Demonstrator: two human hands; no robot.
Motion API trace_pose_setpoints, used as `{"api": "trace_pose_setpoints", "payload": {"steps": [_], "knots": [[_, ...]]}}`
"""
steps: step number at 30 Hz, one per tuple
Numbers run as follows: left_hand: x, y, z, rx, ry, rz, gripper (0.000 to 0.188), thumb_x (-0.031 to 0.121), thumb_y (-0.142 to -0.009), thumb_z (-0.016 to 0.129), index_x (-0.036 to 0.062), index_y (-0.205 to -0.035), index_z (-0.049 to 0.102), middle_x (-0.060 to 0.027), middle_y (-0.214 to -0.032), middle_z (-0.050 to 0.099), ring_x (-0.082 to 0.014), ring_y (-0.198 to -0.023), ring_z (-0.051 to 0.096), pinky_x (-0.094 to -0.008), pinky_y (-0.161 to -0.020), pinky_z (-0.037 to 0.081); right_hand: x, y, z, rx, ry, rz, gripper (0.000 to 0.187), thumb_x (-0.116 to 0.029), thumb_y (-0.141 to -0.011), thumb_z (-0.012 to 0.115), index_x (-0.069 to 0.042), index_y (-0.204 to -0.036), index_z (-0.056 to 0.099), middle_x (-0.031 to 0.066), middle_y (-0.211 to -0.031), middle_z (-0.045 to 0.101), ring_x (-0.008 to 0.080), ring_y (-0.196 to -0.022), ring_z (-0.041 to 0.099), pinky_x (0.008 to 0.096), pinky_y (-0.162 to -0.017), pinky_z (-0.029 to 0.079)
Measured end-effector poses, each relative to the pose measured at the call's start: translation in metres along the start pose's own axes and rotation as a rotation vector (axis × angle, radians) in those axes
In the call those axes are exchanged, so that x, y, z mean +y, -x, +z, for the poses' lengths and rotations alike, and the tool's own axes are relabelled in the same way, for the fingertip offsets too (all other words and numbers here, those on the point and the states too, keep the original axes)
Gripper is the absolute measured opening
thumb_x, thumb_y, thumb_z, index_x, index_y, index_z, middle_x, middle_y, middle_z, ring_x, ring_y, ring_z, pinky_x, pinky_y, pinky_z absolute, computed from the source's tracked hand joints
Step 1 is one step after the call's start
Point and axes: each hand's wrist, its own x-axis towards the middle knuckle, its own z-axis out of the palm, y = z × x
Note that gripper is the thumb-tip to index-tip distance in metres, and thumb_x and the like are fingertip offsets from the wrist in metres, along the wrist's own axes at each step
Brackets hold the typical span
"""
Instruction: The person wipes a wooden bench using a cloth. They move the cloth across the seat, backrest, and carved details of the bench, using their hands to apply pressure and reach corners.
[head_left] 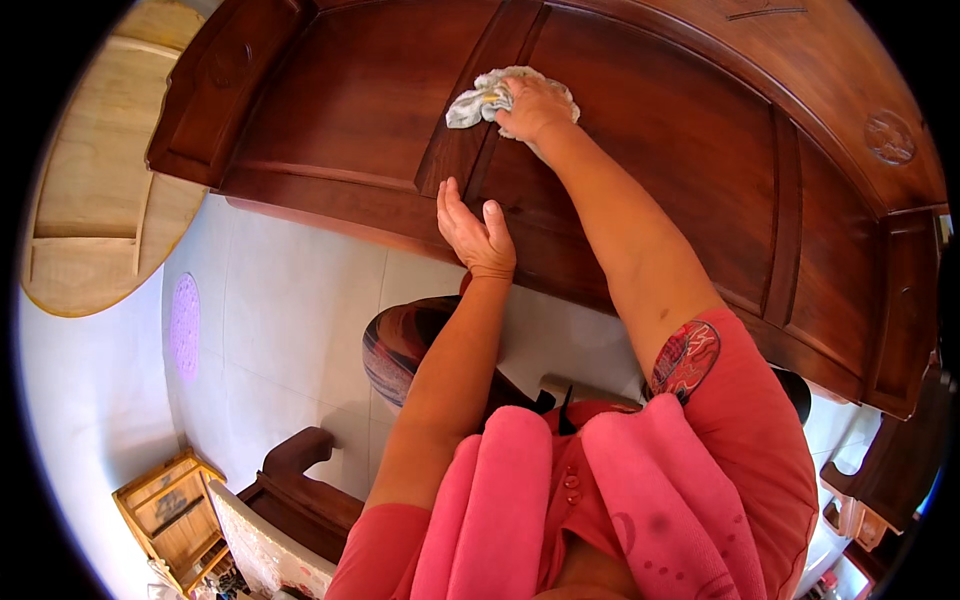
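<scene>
My right hand (535, 108) presses a crumpled whitish cloth (475, 105) onto the seat of a dark red-brown wooden bench (620, 130). The cloth bunches out to the left of the fingers and lies across a raised wooden strip near the back. Closer to me, my left hand (475, 235) is held up at the bench's front edge, fingers stretched and thumb apart, with nothing in it. Whether its fingertips touch the wood I cannot tell.
A pale wooden oval panel (100, 170) stands at the far left. Light tiles (300, 300) cover the floor, with a purple mat (185, 325) on the left. Lower left are a dark wooden armrest (300, 450) and a yellowish wooden rack (170, 510). A pink towel (500, 490) hangs over my chest.
</scene>
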Motion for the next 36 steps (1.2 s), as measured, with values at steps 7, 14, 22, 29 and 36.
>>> {"api": "trace_pose_setpoints", "payload": {"steps": [7,14,22,29,36], "knots": [[-0.002,0.001,0.0,-0.006,0.074,0.028,0.071,0.047,-0.104,0.043,-0.0079,-0.149,0.038,-0.0312,-0.15,0.039,-0.0456,-0.138,0.039,-0.0514,-0.117,0.028,-0.016,0.037,0.001,-0.001,-0.027,-0.125,0.062,-0.043,-0.083,0.073,-0.013,-0.135,0.058,0.0114,-0.136,0.06,0.0278,-0.132,0.053,0.0451,-0.109,0.041],[-0.018,-0.003,-0.01,0.089,0.256,-0.1,0.071,0.044,-0.106,0.041,-0.0074,-0.154,0.029,-0.0304,-0.156,0.026,-0.0418,-0.144,0.029,-0.0484,-0.119,0.024,-0.049,0.145,0.017,-0.027,-0.221,-0.451,0.059,-0.042,-0.076,0.076,-0.013,-0.126,0.064,0.0119,-0.123,0.065,0.0306,-0.12,0.06,0.0438,-0.103,0.044],[-0.002,0.008,-0.027,0.081,0.242,-0.143,0.067,0.044,-0.105,0.041,-0.0049,-0.15,0.039,-0.0323,-0.156,0.027,-0.0451,-0.144,0.028,-0.0515,-0.119,0.024,-0.007,0.215,0.001,-0.028,-0.278,-0.427,0.067,-0.031,-0.077,0.072,-0.013,-0.14,0.056,0.0144,-0.14,0.058,0.0315,-0.135,0.049,0.0428,-0.114,0.037],[-0.012,0.018,0.001,-0.104,-0.128,0.08,0.063,0.047,-0.104,0.044,-0.0009,-0.144,0.047,-0.0256,-0.147,0.046,-0.0439,-0.142,0.036,-0.0562,-0.117,0.026,0.124,0.291,-0.046,0.031,-0.155,-0.174,0.073,-0.027,-0.076,0.073,-0.013,-0.144,0.052,0.0176,-0.147,0.053,0.0344,-0.138,0.048,0.0445,-0.117,0.037],[0.013,0.019,0.015,-0.25,-0.518,-0.019,0.073,0.056,-0.103,0.043,0.0005,-0.15,0.039,-0.0195,-0.152,0.045,-0.0373,-0.146,0.033,-0.0539,-0.12,0.022,0.245,0.303,-0.074,0.218,-0.007,0.384,0.075,-0.038,-0.084,0.07,-0.014,-0.15,0.045,0.0187,-0.151,0.049,0.035,-0.14,0.046,0.0467,-0.115,0.038]]}}
